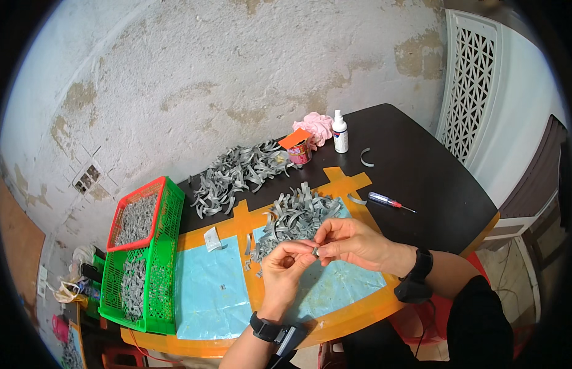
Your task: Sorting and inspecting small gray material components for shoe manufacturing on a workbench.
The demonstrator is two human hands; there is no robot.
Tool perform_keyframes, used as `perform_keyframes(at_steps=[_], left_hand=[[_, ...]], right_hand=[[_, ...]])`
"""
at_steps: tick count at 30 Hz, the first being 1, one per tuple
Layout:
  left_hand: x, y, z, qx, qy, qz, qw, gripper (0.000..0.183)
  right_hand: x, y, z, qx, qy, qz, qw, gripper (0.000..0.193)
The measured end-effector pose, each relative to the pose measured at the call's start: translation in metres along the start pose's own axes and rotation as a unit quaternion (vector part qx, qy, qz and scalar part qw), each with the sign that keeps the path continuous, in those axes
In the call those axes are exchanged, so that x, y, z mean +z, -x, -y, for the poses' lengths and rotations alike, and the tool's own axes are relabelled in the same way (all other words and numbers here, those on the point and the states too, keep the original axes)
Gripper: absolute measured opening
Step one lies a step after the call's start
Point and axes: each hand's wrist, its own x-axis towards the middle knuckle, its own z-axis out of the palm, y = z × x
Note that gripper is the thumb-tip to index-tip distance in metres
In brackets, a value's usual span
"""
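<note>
Over the blue sheet (pixel 341 289), my left hand (pixel 284 269) and my right hand (pixel 355 246) meet fingertip to fingertip. Both pinch one small grey piece (pixel 315 251), mostly covered by the fingers, so its exact kind is unclear. Just beyond them lies a heap of grey curved strips (pixel 301 212), its near edge partly behind my hands. Several tiny grey bits (pixel 248 265) are scattered left of the heap. A dark band with a device sits on each of my wrists.
Left stand a green basket (pixel 160 258) and a red-rimmed basket (pixel 161 206) holding small grey pieces. More curved strips (pixel 236 175) pile up by the wall. At the back are a red can (pixel 300 154), pink cloth (pixel 315 128) and white spray bottle (pixel 340 135); a screwdriver (pixel 384 199) lies right.
</note>
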Motion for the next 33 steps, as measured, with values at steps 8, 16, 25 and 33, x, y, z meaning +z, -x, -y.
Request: perform_keyframes(at_steps=[8, 16, 25, 33], left_hand=[[-0.002, 0.0, 0.001, 0.009, -0.026, 0.009, 1.0, 0.011], [0.005, 0.001, -0.008, 0.034, -0.054, -0.012, 0.998, 0.011], [0.005, 0.004, -0.013, 0.073, -0.109, -0.002, 0.991, 0.012], [0.001, 0.0, -0.018, 0.147, -0.221, -0.004, 0.964, 0.016]], right_hand=[[-0.002, 0.0, 0.0, 0.028, -0.014, 0.014, 0.999, 0.016], [0.004, 0.003, -0.004, 0.004, -0.011, 0.004, 1.0, 0.014], [0.006, 0.005, -0.003, -0.005, -0.004, 0.024, 1.0, 0.017], [0.006, 0.004, 0.002, 0.039, 0.005, 0.031, 0.999, 0.02]])
